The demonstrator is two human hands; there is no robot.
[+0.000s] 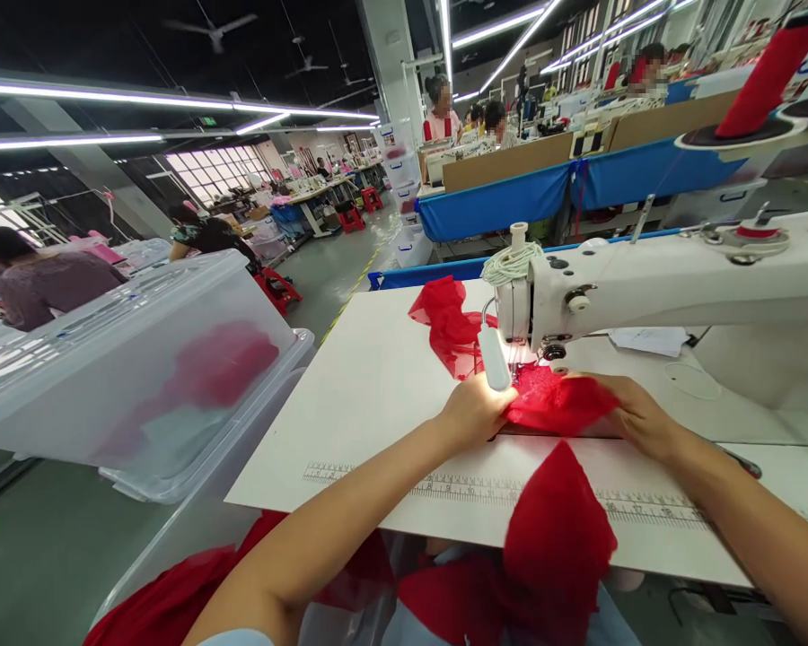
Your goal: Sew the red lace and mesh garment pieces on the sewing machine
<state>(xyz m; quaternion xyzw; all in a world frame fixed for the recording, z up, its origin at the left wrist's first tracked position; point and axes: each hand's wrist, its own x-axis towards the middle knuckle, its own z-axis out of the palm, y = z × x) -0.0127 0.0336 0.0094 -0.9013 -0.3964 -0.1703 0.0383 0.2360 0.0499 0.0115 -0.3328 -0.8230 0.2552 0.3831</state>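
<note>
A piece of red fabric (552, 399), with a lace-like bright patch, lies under the needle area of a white sewing machine (646, 283). My left hand (475, 411) is closed at the fabric's left edge, just beside the lit presser foot, its fingertips partly hidden by a small white lamp (493, 357). On the right, my right hand (636, 413) pinches the fabric's other edge, some fingers hidden beneath it. More sheer red fabric (448, 323) lies crumpled behind the needle. Another red piece (562, 520) hangs over the table's front edge towards my lap.
A printed ruler (458, 489) runs along the white table (350, 386). Left of it stand translucent plastic bins (141, 395), with red cloth inside. A dark-handled tool (741, 459) lies near my right forearm. A red thread cone (771, 76) stands at upper right. Other people sit at machines beyond.
</note>
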